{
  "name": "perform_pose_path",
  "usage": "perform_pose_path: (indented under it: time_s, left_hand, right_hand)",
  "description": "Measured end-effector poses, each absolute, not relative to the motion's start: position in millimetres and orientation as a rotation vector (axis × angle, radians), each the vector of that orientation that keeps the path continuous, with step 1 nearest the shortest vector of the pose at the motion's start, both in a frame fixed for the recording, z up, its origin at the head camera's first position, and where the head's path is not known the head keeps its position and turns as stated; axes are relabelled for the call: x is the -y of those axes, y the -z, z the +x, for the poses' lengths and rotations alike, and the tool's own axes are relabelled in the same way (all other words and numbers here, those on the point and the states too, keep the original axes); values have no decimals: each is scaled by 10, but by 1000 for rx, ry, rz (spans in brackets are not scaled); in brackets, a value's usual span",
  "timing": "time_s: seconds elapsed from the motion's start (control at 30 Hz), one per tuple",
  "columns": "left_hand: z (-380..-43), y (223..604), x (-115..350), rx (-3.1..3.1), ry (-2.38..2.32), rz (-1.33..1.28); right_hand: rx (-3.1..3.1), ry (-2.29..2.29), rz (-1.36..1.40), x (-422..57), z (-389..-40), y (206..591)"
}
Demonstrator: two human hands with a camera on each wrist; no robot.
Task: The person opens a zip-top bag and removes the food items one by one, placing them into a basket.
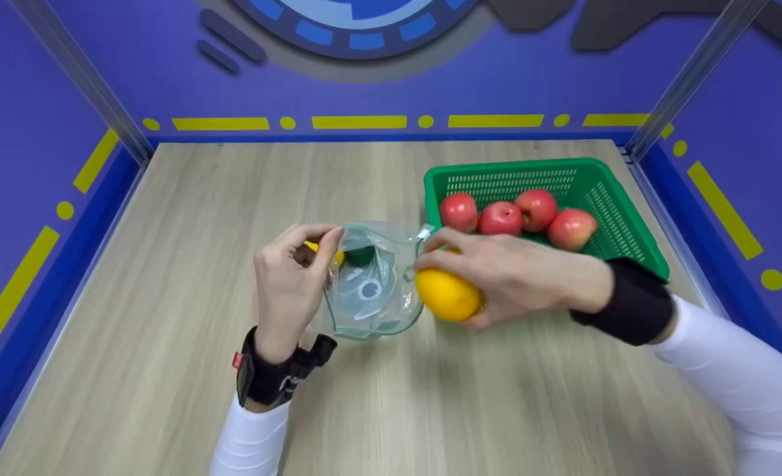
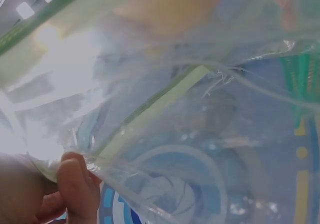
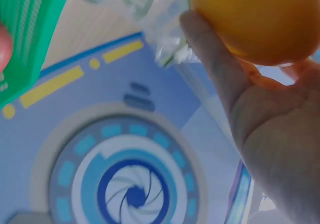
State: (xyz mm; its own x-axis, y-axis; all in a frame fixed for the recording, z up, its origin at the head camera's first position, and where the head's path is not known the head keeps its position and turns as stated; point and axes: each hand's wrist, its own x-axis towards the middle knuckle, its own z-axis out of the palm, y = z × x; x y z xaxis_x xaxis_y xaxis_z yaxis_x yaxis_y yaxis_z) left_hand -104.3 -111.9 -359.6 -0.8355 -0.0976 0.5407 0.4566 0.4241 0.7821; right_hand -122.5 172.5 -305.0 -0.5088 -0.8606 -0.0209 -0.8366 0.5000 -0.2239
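My left hand [image 1: 288, 281] pinches the left edge of the rim of a clear zip bag [image 1: 367, 311] between thumb and fingers. The bag's mouth gapes toward me, with a pale green seal strip around it. In my right hand [image 1: 529, 271] is an orange [image 1: 449, 295], gripped just right of the bag's opening. Fingertips of that hand are right at the bag's right rim, by the white slider [image 1: 425, 232]. The right wrist view shows the orange [image 3: 260, 21] large above the palm. Through the bag, a dark green round thing [image 1: 359, 256] and a yellow thing [image 1: 338, 258] show, partly hidden.
A green plastic basket [image 1: 628, 218] stands at the back right, holding several red apples [image 1: 500, 219]; my right forearm reaches across its front corner. Blue panels [image 1: 364, 92] wall the wooden table [image 1: 186, 218] at the back and both sides.
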Motion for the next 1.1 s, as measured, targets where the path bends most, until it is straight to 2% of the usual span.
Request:
perform_pose_path:
  time_s: [0.27, 0.6, 0.83, 1.1]
  left_hand:
    - [-1034, 3595, 1107, 2189, 1404, -297]
    - [-1037, 3610, 1103, 2186, 1410, -305]
    - [-1035, 3624, 1105, 2206, 1415, -308]
    - [-1034, 3619, 1111, 2191, 1408, -318]
  right_hand:
    - [-2772, 303, -1202, -2202, -1649, 3123]
    - [-2779, 259, -956, -2336, -2175, 3671]
    - [-2651, 145, -885, -2232, -2301, 3994]
    - [-2568, 1, -860, -2036, -2308, 4113]
